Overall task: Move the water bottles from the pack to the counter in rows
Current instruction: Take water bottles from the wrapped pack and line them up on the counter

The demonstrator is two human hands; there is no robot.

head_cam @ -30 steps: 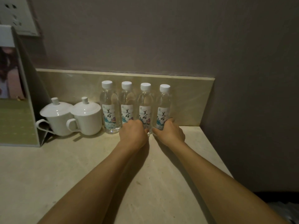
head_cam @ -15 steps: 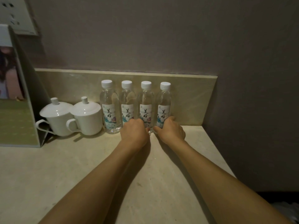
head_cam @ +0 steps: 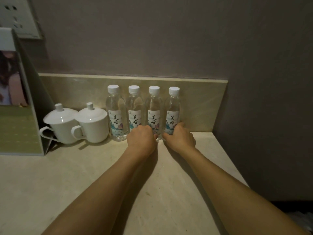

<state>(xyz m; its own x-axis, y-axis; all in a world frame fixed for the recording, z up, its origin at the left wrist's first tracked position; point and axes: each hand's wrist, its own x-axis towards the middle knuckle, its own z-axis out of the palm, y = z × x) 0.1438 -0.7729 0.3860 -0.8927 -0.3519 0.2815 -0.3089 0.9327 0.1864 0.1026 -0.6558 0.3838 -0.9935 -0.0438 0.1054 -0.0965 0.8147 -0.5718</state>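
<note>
Counter (head_cam: pixel 71 187): pale stone surface, running back to a low matching upstand (head_cam: pixel 203 106) beneath a grey wall (head_cam: pixel 152 39). A second wall closes the right side.

Display stand (head_cam: pixel 18 129): at the left edge, upright on the counter, front face showing a printed picture above a green panel. A wall socket plate (head_cam: pixel 18 17) is fixed above it.

Forearms: both reach forward from the lower edge across the counter towards the back row.

Lidded cups: two white cups with handles and knobbed lids stand side by side just right of the stand. The left cup (head_cam: pixel 61 125) is partly overlapped by the right cup (head_cam: pixel 94 123), which stands just beside the first bottle.

Water bottles: four clear bottles with white caps and printed labels stand upright in one row against the upstand, close together. In order from the left: first bottle (head_cam: pixel 116 114), second bottle (head_cam: pixel 134 107), third bottle (head_cam: pixel 153 109), fourth bottle (head_cam: pixel 173 111).

Left hand (head_cam: pixel 141 141): knuckles up, fingers curled around the lower part of the second bottle, covering its base.

Right hand (head_cam: pixel 180 139): fingers and thumb curled around the lower part of the fourth bottle.

The base of the third bottle shows in the narrow gap between the two hands. The pack itself is out of frame
</note>
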